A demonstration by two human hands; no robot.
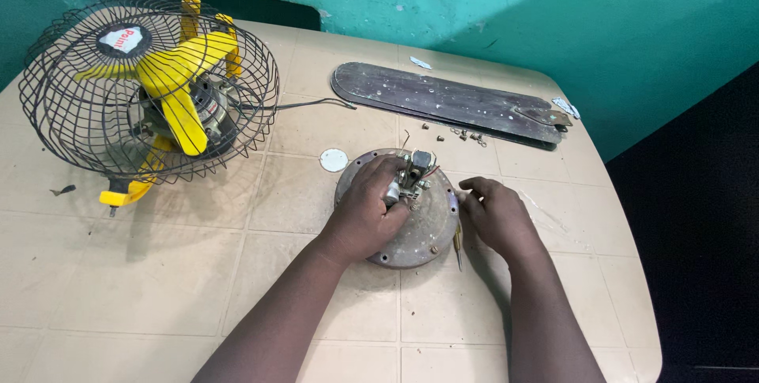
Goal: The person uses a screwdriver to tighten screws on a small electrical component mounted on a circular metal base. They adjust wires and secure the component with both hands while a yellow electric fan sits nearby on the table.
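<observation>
caged fan [150,86] left of motor housing [399,213], blades [451,104] behind it, all on table [118,288]

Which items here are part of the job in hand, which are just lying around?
In hand:
- motor housing, left hand on its centre shaft
- right hand at its rim
- screwdriver beside it

Lying about:
- yellow cage fan
- dark fan blades
- loose screws
- white disc

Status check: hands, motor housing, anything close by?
Left hand on round motor housing, at its centre assembly. Right hand at housing's edge. Screwdriver lying alongside.
</observation>
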